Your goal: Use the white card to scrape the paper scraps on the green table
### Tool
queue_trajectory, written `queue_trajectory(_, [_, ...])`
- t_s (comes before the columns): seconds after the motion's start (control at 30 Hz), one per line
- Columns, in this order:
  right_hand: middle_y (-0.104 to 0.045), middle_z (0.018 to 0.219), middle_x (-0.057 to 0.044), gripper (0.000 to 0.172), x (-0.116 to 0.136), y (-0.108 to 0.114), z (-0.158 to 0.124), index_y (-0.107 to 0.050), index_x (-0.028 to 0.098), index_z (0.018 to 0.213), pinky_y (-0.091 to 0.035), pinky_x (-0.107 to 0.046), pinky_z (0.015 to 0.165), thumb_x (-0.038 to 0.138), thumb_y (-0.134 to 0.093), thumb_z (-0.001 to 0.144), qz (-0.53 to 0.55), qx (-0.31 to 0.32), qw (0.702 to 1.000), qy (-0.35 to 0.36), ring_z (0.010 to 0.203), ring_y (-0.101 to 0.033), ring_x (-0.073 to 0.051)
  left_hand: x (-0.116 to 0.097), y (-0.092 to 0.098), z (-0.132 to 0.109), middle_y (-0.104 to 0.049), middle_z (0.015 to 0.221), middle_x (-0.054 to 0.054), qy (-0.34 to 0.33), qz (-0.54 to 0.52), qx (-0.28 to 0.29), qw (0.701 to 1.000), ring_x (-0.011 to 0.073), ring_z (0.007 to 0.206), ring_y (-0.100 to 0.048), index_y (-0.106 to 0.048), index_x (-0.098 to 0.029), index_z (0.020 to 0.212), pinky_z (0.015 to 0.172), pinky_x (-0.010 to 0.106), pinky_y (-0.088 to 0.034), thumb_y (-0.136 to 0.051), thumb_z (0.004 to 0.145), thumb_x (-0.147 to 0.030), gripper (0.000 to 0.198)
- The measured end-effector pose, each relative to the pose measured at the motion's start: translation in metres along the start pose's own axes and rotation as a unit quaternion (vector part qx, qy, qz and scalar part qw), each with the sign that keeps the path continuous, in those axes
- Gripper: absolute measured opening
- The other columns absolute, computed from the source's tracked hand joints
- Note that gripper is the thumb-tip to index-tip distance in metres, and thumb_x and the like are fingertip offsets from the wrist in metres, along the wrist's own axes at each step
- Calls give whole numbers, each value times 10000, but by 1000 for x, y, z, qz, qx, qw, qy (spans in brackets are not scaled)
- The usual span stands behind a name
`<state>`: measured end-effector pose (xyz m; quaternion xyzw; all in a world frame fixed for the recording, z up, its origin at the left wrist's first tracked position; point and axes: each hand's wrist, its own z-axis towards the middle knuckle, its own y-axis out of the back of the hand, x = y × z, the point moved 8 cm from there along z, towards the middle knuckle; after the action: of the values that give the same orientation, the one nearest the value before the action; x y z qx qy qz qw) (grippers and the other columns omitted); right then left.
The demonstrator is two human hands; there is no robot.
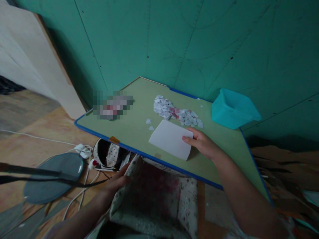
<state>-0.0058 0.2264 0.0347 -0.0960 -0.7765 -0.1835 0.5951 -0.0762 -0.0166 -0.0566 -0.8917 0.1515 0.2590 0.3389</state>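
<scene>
My right hand [199,142] is closed on the right end of a white sheet of paper [169,137], thumb on top, just over the green tabletop [211,169]. Behind the sheet lie heaps of small torn paper pieces [163,108], some of them reddish. A few loose scraps [149,121] sit to the left of the heaps. Below the table's front edge, my left hand [121,181] grips the edge of a speckled, red-stained cloth [156,186]. Its fingertips are partly hidden.
A turquoise plastic bin [230,109] stands at the table's back right corner. A blurred-out item [113,107] lies at the left. On the floor are a round grey stool top [54,177], white cables [84,192] and a spotted bag [109,154]. A green wall [161,43] rises behind.
</scene>
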Motion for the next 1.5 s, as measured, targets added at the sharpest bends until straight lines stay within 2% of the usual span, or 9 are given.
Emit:
queue_trajectory(0.17, [-611, 805, -19, 259, -4, -9, 0, -512, 184, 904, -431, -263, 602, 327, -564, 694, 1, 27, 1000, -1, 694, -560, -141, 0, -2, 0, -680, 591, -86, -8, -15, 15, 1000, 106, 590, -626, -556, -259, 862, 574, 170, -481, -528, 592, -62, 336])
queue_trajectory(0.3, [-606, 817, -20, 263, -4, -13, 0, -509, 180, 900, -432, -259, 611, 334, -565, 695, -5, 37, 999, 0, 708, -560, -139, 5, 3, 6, -709, 735, -35, -3, 35, 20, 999, 200, 761, -636, -464, -247, 1087, 633, 287, -496, -522, 597, -104, 513])
queue_trajectory(0.4, [-597, 803, -18, 273, -3, -14, -1, -503, 180, 905, -430, -258, 607, 349, -560, 699, -16, 42, 999, 1, 708, -555, -138, 6, 5, 10, -707, 816, -29, -1, 45, 27, 999, 213, 860, -614, -451, -256, 1121, 710, 302, -482, -545, 593, -131, 550])
queue_trajectory(0.6, [-579, 790, -15, 257, -4, -17, -1, -495, 173, 869, -414, -239, 575, 350, -564, 696, -27, 47, 999, 2, 677, -537, -125, 8, 3, 7, -691, 654, -73, 22, 21, 20, 999, 154, 686, -638, -456, -286, 1116, 606, 229, -488, -530, 594, -109, 556])
queue_trajectory(0.8, [-585, 793, -18, 272, -3, -20, -2, -494, 172, 889, -417, -248, 600, 354, -559, 698, -22, 60, 998, -5, 684, -538, -126, 7, 4, 5, -690, 634, -71, 19, 33, 15, 999, 173, 716, -641, -410, -272, 1152, 604, 251, -494, -517, 621, -105, 566])
queue_trajectory(1.0, [-577, 786, -14, 251, 2, -27, -7, -488, 177, 858, -427, -249, 597, 341, -573, 689, -12, 81, 997, -11, 683, -536, -122, 7, 1, 5, -693, 681, -38, 11, 13, 35, 999, 231, 831, -627, -397, -272, 1172, 717, 346, -492, -534, 619, -139, 585])
queue_trajectory(1.17, [-576, 772, -5, 218, 5, -33, -12, -495, 194, 835, -433, -263, 608, 336, -569, 688, -1, 95, 995, -18, 681, -539, -128, 7, 3, 6, -697, 677, -26, 9, 26, 32, 999, 234, 902, -606, -367, -258, 1196, 806, 352, -448, -548, 620, -161, 612])
queue_trajectory(1.33, [-578, 744, -5, 215, 4, -27, -11, -506, 198, 814, -429, -255, 575, 350, -575, 680, -17, 69, 997, -9, 658, -530, -129, 4, 3, 8, -708, 738, -22, -11, 35, 24, 999, 223, 878, -614, -434, -252, 1126, 714, 306, -487, -541, 582, -134, 567])
queue_trajectory(1.5, [-602, 802, -8, 238, 9, -2, -6, -526, 208, 862, -430, -268, 621, 337, -590, 673, 7, -22, 999, 43, 702, -545, -142, 4, 0, 7, -705, 759, -14, -7, 37, 13, 999, 231, 827, -631, -443, -247, 1125, 618, 302, -505, -531, 580, -115, 568])
